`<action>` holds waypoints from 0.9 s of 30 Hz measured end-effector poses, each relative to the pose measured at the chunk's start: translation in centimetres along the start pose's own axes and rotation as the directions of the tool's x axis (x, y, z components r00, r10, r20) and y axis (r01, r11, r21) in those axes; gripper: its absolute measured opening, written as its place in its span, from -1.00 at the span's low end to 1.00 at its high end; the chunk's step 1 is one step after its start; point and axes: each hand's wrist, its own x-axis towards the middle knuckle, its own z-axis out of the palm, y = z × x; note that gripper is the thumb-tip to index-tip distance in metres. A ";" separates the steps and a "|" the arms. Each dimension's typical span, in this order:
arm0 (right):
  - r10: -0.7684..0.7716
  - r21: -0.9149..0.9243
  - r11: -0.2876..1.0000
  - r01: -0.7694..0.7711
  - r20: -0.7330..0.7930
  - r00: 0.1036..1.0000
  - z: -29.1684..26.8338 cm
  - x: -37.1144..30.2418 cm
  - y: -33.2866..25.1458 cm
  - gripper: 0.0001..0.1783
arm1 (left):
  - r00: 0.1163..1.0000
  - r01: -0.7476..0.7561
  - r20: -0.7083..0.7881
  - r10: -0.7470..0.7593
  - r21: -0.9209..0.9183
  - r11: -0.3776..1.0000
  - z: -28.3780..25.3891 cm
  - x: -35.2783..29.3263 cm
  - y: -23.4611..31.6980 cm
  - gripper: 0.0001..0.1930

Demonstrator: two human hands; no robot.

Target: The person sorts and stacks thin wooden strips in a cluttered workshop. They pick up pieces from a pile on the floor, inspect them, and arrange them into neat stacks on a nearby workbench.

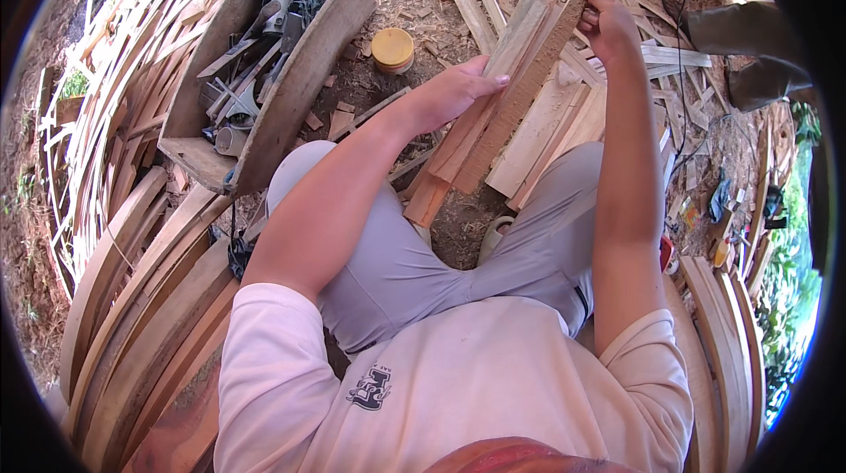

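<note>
My left hand (456, 92) is closed on the left edge of a few wooden boards (520, 37) held together, its thumb lying over the top. The boards slant from between my knees up and to the right. Along their right side runs a rough-faced brown board (539, 76). My right hand (610, 25) is closed at that board's far end, thumb and fingertips on its tip. Beneath and to the right, paler sawn boards (564, 125) lie between my knees and the wood scraps. The lower ends of the held boards reach down close to my feet.
An old wooden crate (345, 19) full of metal tools (280, 14) stands at the left. Near it sits a round yellow-lidded tub (393, 48). Long wood strips (132, 59) pile up farther left. Another person's boots (765, 83) and a dark cord (680, 41) are at right.
</note>
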 end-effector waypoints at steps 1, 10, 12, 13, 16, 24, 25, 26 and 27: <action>-0.016 -0.010 1.000 0.016 0.001 1.000 -0.5 0.2 0.1 -0.92 | 1.000 -0.008 0.002 0.008 0.026 1.000 0.0 0.0 0.0 -0.38; -0.054 -0.003 0.999 0.054 -0.054 0.997 1.0 0.5 -0.1 -0.88 | 0.999 0.039 -0.021 -0.037 0.108 0.993 0.8 -0.6 1.2 -0.38; -0.045 0.013 0.999 0.046 -0.073 0.996 1.3 0.2 -0.2 -0.89 | 0.999 0.046 -0.021 -0.043 0.150 0.988 1.1 -0.8 1.7 -0.41; -0.044 0.017 0.999 0.045 -0.074 0.996 1.5 0.0 -0.3 -0.90 | 0.999 0.047 -0.024 -0.044 0.166 0.985 1.1 -0.8 1.7 -0.41; -0.056 0.018 0.998 0.057 -0.032 0.998 1.4 0.2 -0.5 -0.89 | 0.999 0.040 -0.016 -0.038 0.143 0.989 0.9 -0.5 1.2 -0.44; -0.093 0.002 0.996 0.094 -0.048 0.994 2.2 0.4 -0.4 -0.87 | 0.997 0.071 -0.012 -0.070 0.062 0.996 0.7 -0.2 0.7 -0.42; -0.097 -0.005 0.995 0.096 -0.055 0.994 2.2 0.4 -0.3 -0.87 | 0.998 0.070 -0.009 -0.070 0.035 0.997 0.8 -0.3 0.8 -0.43; -0.099 -0.013 0.995 0.099 -0.061 0.993 2.2 0.4 -0.3 -0.87 | 0.998 0.069 -0.007 -0.069 0.008 0.998 0.9 -0.3 0.9 -0.44; -0.099 -0.019 0.995 0.098 -0.067 0.993 2.2 0.4 0.0 -0.87 | 0.998 0.065 -0.004 -0.065 0.012 0.998 0.8 -0.3 0.7 -0.44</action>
